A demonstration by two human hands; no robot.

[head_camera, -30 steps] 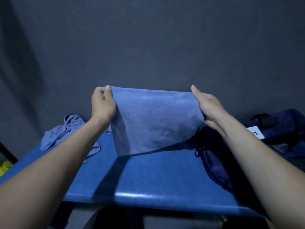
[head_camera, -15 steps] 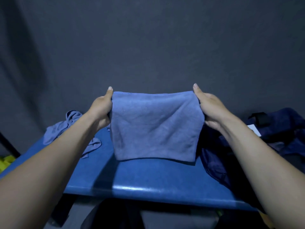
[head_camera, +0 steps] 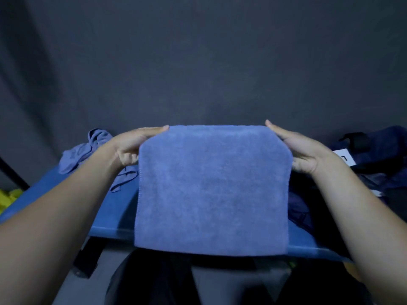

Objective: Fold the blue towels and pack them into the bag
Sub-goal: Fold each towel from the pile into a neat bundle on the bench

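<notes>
A blue towel (head_camera: pixel 211 188), folded over at its top edge, hangs in the air above the blue table (head_camera: pixel 110 219). My left hand (head_camera: pixel 134 144) pinches its upper left corner and my right hand (head_camera: pixel 299 150) pinches its upper right corner. The towel's lower edge hangs past the table's front edge. A second, crumpled blue towel (head_camera: pixel 86 148) lies at the table's far left. The dark navy bag (head_camera: pixel 378 164) lies on the right, partly hidden behind my right arm and the towel.
A white label (head_camera: pixel 343 157) shows on the bag. Something yellow (head_camera: pixel 8 199) sits beyond the table's left edge. A dark wall stands close behind the table. Below the front edge are dark legs and a grey floor.
Both hands have drawn the towel toward me and lower in view. It now hangs flat and larger, its bottom edge past the table's front edge instead of touching the tabletop.
</notes>
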